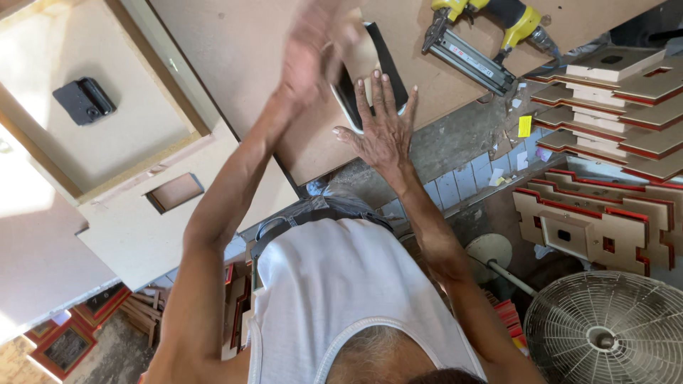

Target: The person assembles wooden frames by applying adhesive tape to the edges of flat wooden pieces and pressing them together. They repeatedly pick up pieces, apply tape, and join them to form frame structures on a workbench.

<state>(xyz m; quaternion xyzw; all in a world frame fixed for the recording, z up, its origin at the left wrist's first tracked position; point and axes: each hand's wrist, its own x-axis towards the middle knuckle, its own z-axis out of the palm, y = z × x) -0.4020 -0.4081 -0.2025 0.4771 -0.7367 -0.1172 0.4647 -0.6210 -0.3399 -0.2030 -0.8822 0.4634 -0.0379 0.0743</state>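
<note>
Now our right hand [380, 124] lies flat, fingers spread, on the black pad [370, 67]; left hand [313, 50] blurred above it, prob. open, grip unclear; nailer [484, 35] nearby on board [249, 64].

black flat slab [388, 64], tilted, on brown board [249, 64]

Brightness: strong daylight, bright overall.
Light source: from the left; the pale board [107, 92] there is washed out.
Glare: blown-out patch at the left edge.
Shadows: dark floor under the counter [455, 71].
Blur: left hand [313, 50] smeared by motion; right hand [384, 124] sharp.
Distortion: wide-angle stretch at the edges, fan [605, 331] bulging.
</note>
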